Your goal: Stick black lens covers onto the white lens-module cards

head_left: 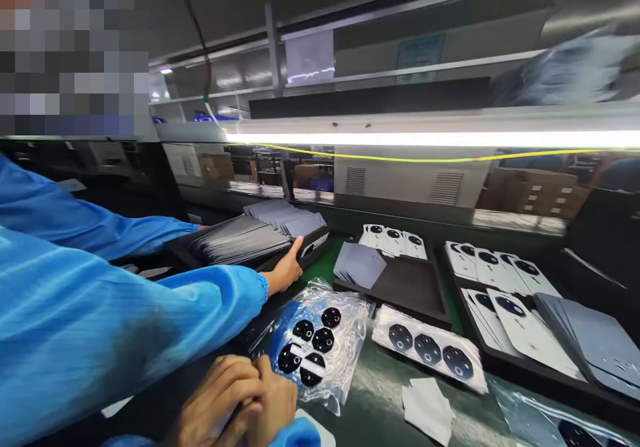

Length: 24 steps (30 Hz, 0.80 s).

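My left hand (215,397) and my right hand (277,393) are folded together at the bottom of the view, fingers curled in against each other. No object shows in either; part of the fingers is hidden in the overlap. Just beyond them lies a clear plastic bag (345,360) with several round black discs (323,340) on or in it. A white-edged piece (317,427) sticks out beside my right wrist. From the left, a co-worker's blue-sleeved arms (165,313) reach across, and a co-worker's hand (286,270) grips a black tray (315,247) packed with thin grey panels (245,237).
A black tray (413,287) holds grey and white panels at centre right. Another tray (493,360) carries white phone back panels (520,320) and grey ones (595,340). A disc strip (427,347) and white paper pieces (427,407) lie in front. A bright lamp (430,138) spans above.
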Each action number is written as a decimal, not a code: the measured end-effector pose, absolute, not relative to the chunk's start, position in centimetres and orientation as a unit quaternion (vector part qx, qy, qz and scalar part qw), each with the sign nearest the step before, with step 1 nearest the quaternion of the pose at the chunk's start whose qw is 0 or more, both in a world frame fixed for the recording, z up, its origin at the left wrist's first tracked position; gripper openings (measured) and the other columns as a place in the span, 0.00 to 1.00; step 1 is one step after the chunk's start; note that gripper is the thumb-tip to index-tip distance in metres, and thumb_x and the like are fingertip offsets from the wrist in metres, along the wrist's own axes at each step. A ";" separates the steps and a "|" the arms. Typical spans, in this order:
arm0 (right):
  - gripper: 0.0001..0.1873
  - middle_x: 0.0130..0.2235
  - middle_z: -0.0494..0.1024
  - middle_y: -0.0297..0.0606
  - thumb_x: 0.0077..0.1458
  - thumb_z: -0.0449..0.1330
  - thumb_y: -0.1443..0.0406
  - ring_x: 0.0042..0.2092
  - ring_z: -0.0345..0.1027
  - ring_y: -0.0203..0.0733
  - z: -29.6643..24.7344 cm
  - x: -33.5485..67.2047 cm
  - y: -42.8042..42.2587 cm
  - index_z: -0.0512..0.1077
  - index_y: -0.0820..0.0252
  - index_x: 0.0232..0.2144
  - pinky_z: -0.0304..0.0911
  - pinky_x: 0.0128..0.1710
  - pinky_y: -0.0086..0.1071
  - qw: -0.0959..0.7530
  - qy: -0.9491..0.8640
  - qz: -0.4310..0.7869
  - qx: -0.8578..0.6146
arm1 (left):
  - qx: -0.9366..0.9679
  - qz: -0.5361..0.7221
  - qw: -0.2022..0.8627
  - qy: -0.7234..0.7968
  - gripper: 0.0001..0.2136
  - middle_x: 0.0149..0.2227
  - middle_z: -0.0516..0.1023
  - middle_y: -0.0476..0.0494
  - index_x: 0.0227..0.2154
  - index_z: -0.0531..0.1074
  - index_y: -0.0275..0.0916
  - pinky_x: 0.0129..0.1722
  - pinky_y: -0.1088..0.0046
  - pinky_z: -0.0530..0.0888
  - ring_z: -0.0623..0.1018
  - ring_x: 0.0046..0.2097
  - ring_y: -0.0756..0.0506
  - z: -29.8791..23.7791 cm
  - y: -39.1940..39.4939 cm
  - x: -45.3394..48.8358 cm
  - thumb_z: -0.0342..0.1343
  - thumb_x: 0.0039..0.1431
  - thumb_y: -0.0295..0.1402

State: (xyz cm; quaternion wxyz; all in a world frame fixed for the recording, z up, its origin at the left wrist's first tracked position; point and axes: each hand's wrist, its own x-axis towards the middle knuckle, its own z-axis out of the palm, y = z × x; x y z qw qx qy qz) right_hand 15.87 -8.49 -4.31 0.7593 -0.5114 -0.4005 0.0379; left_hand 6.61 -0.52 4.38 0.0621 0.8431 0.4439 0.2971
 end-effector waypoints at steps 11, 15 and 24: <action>0.24 0.19 0.72 0.29 0.63 0.44 0.49 0.20 0.66 0.37 -6.6 12.2 -5.8 0.67 0.54 0.24 0.54 0.22 0.28 0.649 -0.535 0.175 -0.512 | 0.780 0.356 0.059 0.512 0.23 0.27 0.82 0.51 0.09 0.65 0.46 0.42 0.64 0.80 0.80 0.46 0.45 8.7 5.4 3.1 0.55 0.58 0.45; 0.20 0.20 0.72 0.28 0.60 0.49 0.50 0.20 0.66 0.36 -5.1 13.0 -6.1 0.68 0.54 0.25 0.57 0.21 0.26 0.672 -0.519 0.223 -0.479 | 0.749 0.392 0.047 0.533 0.32 0.30 0.83 0.54 0.08 0.70 0.39 0.29 0.72 0.74 0.82 0.33 0.45 7.0 -2.1 1.4 0.36 0.61 0.47; 0.19 0.22 0.71 0.30 0.62 0.47 0.51 0.25 0.66 0.37 -3.8 13.8 -6.4 0.67 0.57 0.30 0.60 0.27 0.27 0.687 -0.418 0.281 -0.524 | 0.773 0.383 0.096 0.497 0.08 0.29 0.74 0.49 0.29 0.70 0.44 0.34 0.72 0.74 0.75 0.33 0.46 1.3 -11.9 3.3 0.51 0.60 0.39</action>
